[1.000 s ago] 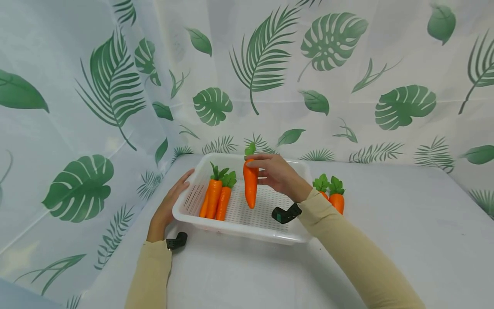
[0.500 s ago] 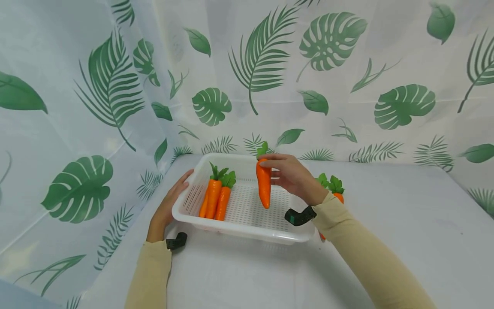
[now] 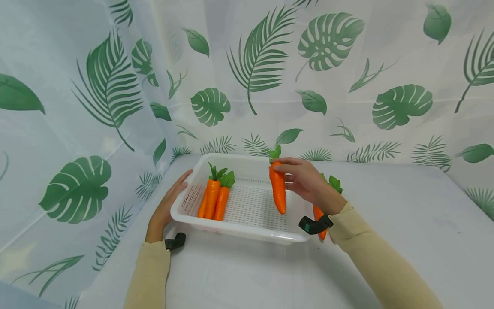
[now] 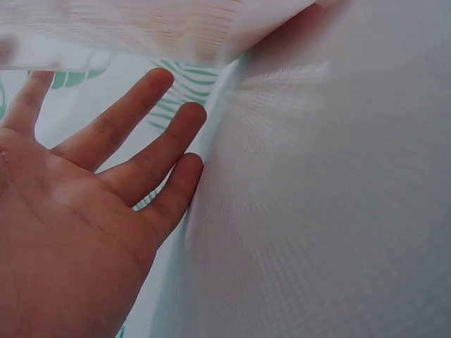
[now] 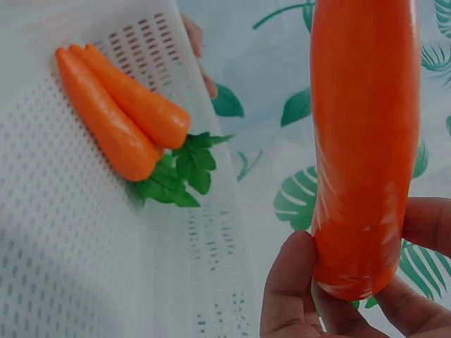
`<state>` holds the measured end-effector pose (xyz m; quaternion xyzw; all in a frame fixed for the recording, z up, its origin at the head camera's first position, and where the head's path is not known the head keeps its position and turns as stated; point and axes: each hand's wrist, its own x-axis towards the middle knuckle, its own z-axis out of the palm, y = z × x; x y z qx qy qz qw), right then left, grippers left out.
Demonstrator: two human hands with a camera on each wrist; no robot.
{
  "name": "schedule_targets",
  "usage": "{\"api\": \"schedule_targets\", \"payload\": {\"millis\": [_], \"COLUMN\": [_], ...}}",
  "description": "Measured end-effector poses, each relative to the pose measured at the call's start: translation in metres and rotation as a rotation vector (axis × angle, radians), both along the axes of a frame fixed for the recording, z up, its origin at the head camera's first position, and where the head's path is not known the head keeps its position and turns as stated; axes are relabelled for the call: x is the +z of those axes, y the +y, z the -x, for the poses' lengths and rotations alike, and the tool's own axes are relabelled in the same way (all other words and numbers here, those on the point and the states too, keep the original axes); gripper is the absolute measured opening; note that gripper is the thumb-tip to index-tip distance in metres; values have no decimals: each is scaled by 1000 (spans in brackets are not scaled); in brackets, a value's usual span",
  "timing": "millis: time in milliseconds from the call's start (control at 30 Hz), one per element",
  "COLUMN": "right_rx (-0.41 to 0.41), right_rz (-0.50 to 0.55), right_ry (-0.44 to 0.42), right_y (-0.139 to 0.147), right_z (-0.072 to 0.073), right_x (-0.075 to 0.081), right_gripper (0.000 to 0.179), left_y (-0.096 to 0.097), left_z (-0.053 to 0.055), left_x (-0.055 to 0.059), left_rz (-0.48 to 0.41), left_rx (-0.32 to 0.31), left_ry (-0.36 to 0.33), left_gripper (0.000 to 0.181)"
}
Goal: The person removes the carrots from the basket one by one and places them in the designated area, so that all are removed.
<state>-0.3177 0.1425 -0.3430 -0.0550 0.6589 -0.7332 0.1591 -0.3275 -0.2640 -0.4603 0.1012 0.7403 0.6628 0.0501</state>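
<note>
My right hand (image 3: pixel 310 182) pinches a carrot (image 3: pixel 278 193) near its leafy top, its tip pointing down over the right part of the white perforated basket (image 3: pixel 239 231). Seen from the right wrist, the held carrot (image 5: pixel 363 141) sits between thumb and fingers. Inside the basket, several carrots (image 3: pixel 211 197) with green tops lie together at the left end. My left hand (image 3: pixel 170 202) rests along the basket's left side. The left wrist view shows that hand (image 4: pixel 91 211) with spread, fairly straight fingers beneath the basket's overhanging side.
More carrots (image 3: pixel 319 214) lie on the white table (image 3: pixel 231 274) just right of the basket, partly hidden behind my right hand and wrist. A leaf-patterned cloth (image 3: pixel 266 86) hangs at the back and left of the table.
My right hand has carried the carrot rightward, from above the basket's middle to above its right part. The left hand and basket have stayed put.
</note>
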Motion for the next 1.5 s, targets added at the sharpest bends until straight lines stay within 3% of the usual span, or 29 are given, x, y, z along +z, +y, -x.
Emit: {"api": "schedule_targets", "payload": {"millis": [533,967,1500], "right_rx": [-75,-98,-120], "right_rz": [122,155,64], "right_ry": [-4,-2,15], "right_y": [32,58,88], "right_z": [-15,-23,-32], "right_x": [-6,-12,-24], "right_gripper": [40,35,33], "left_y": [0,0,3], "left_z": [-1,2,-1], "left_x": [1,-1,1], "left_rz": [26,6,-7], "left_rx": [11,12,6], "left_ry": [17,9,6], "left_gripper": [60,60,59]}}
